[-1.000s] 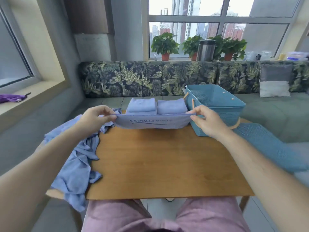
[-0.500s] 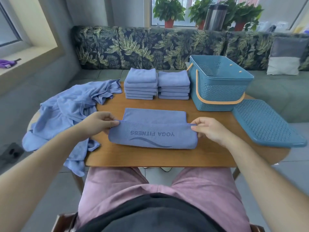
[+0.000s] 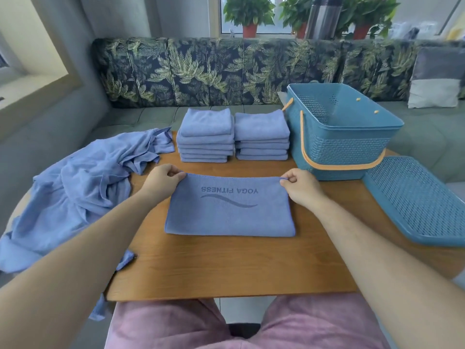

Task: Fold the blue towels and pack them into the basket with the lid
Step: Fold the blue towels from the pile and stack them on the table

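- A folded blue towel (image 3: 230, 212) printed "YOGA FITNESS" lies flat at the middle of the wooden surface (image 3: 226, 268), with the print upside down to the viewer.
- The left hand (image 3: 161, 181) holds the towel's far left corner, with curled fingers (image 3: 176, 175) pinching the hem.
- The right hand (image 3: 302, 187) pinches the far right corner the same way.
- 2 stacks of folded towels (image 3: 261, 136) stand side by side at the far edge.
- An open blue basket (image 3: 344, 144) with an orange handle sits at the far right corner.
- Its lid (image 3: 417, 200) lies flat just beside the basket, at the right edge.
- A heap of unfolded towels (image 3: 75, 192) drapes over the left edge.
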Demonstrator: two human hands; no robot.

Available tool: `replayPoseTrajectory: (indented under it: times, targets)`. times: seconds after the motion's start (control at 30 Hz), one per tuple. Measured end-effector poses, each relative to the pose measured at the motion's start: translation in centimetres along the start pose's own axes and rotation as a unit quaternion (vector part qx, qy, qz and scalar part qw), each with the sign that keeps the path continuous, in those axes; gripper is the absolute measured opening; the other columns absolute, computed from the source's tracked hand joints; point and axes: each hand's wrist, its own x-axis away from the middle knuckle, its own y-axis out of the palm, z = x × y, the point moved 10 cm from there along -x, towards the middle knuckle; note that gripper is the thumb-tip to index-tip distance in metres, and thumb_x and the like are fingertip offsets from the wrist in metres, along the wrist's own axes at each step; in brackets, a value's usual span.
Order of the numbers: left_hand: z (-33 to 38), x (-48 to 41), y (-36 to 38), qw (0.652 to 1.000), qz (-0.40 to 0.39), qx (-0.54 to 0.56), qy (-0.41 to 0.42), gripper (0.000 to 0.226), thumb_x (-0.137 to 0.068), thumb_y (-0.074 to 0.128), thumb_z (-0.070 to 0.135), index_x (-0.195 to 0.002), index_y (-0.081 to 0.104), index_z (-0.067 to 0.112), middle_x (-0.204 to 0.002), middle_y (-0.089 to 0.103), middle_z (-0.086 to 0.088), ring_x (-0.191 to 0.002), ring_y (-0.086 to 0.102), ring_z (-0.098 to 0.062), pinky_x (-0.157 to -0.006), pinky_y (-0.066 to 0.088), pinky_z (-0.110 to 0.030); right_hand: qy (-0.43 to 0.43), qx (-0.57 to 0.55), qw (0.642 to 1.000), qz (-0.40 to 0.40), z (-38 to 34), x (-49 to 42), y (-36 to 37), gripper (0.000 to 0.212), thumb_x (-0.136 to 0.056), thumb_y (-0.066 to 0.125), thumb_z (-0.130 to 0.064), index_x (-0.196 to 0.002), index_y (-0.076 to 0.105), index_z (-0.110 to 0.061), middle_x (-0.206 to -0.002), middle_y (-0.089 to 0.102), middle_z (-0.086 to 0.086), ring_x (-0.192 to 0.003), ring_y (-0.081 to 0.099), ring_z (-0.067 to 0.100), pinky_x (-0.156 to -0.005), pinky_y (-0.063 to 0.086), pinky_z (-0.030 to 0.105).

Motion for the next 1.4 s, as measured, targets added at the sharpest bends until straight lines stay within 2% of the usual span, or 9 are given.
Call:
replayPoseTrajectory:
  times: [0.2,0.3,0.4,0.5,0.63,0.8,1.1,1.23,1.4]
  targets:
    - [-2.5,-1.8,2.6,0.997,0.004,-0.077,-0.005,0.024,-0.093,0.067,0.036,-0.097,0.062,0.014,-0.091,0.060,0.001,-0.084,0.057,-0.020,-0.056,0.035,-0.027,-0.008,0.074,0.997,0.026,0.9,-1.2,2.2,0.012,-0.095,0.057,-0.026,-0.083,0.060,-0.026,-0.090,0.066,-0.002,-0.089,0.065,0.025,-0.073,0.053,0.037]
    - [-2.3,-1.0,1.9,0.994,0.069,-0.082,-0.010,0.028,-0.091,0.068,0.034,-0.106,0.058,0.013,-0.110,0.051,-0.006,-0.089,0.054,-0.023,-0.071,0.041,-0.032,-0.007,0.142,0.988,0.056,0.2,-0.2,2.0,0.019,-0.097,0.056,-0.026,-0.114,0.061,-0.021,-0.120,0.059,0.006,-0.112,0.057,0.030,-0.086,0.049,0.039]
    - [2.0,1.6,2.6,0.980,0.128,-0.103,0.113,0.019,-0.091,0.062,0.019,-0.109,0.064,0.011,-0.116,0.055,-0.011,-0.105,0.057,-0.032,-0.090,0.047,-0.042,-0.070,0.236,0.965,0.087,-4.3,2.7,3.0,0.038,-0.099,0.048,-0.026,-0.137,0.052,-0.021,-0.142,0.050,0.004,-0.132,0.041,0.030,-0.105,0.037,0.042]
    - [7.4,6.1,7.7,0.965,0.027,-0.049,0.256,0.028,-0.093,0.052,0.013,-0.117,0.068,0.013,-0.125,0.062,-0.004,-0.117,0.058,-0.024,-0.100,0.046,-0.043,-0.143,0.227,0.963,-0.011,-8.4,5.6,8.6,0.051,-0.105,0.036,-0.031,-0.155,0.035,-0.024,-0.166,0.024,-0.002,-0.154,0.012,0.027,-0.121,0.020,0.046]
    - [5.8,7.1,12.2,0.965,-0.093,-0.149,0.193,0.046,-0.106,0.037,0.031,-0.151,0.043,0.023,-0.162,0.031,0.005,-0.152,0.020,-0.015,-0.122,0.017,-0.039,-0.098,0.243,0.957,-0.123,-7.5,6.6,13.3,0.057,-0.107,0.017,-0.042,-0.162,0.012,-0.026,-0.170,0.001,-0.007,-0.156,-0.008,0.023,-0.126,-0.002,0.043]
    - [1.7,4.6,10.5,0.954,-0.119,-0.241,0.136,0.057,-0.103,0.026,0.060,-0.156,0.024,0.041,-0.166,0.010,0.014,-0.154,0.001,-0.012,-0.125,-0.001,-0.038,-0.067,0.276,0.948,-0.141,-4.1,5.1,11.0,0.063,-0.103,0.006,-0.059,-0.161,0.002,-0.037,-0.168,-0.011,-0.008,-0.155,-0.014,0.019,-0.125,-0.010,0.043]
    - [-0.9,3.9,7.8,0.941,-0.111,-0.303,0.105,0.065,-0.098,0.016,0.069,-0.158,0.013,0.044,-0.168,0.002,0.010,-0.154,-0.004,-0.014,-0.125,-0.002,-0.040,-0.031,0.322,0.940,-0.104,-2.6,5.2,8.7,0.062,-0.104,0.009,-0.055,-0.162,0.004,-0.033,-0.169,-0.010,0.000,-0.155,-0.015,0.027,-0.124,-0.010,0.049]
    - [-0.4,4.2,8.1,0.931,-0.118,-0.328,0.113,0.058,-0.099,0.015,0.065,-0.155,0.007,0.053,-0.168,0.000,0.006,-0.155,-0.003,-0.019,-0.124,-0.001,-0.040,-0.155,0.294,0.943,-0.029,-9.7,9.3,9.8,0.054,-0.105,0.037,-0.037,-0.158,0.028,-0.029,-0.168,0.014,0.001,-0.151,0.016,0.033,-0.120,0.017,0.049]
    - [-0.6,4.8,7.5,0.939,-0.116,-0.315,0.082,0.058,-0.099,0.019,0.066,-0.155,0.014,0.051,-0.166,0.013,0.005,-0.153,0.009,-0.022,-0.124,0.009,-0.044,-0.173,0.268,0.942,-0.108,-11.2,12.0,14.0,0.055,-0.104,0.032,-0.050,-0.155,0.036,-0.031,-0.166,0.025,-0.003,-0.150,0.022,0.023,-0.121,0.016,0.044]
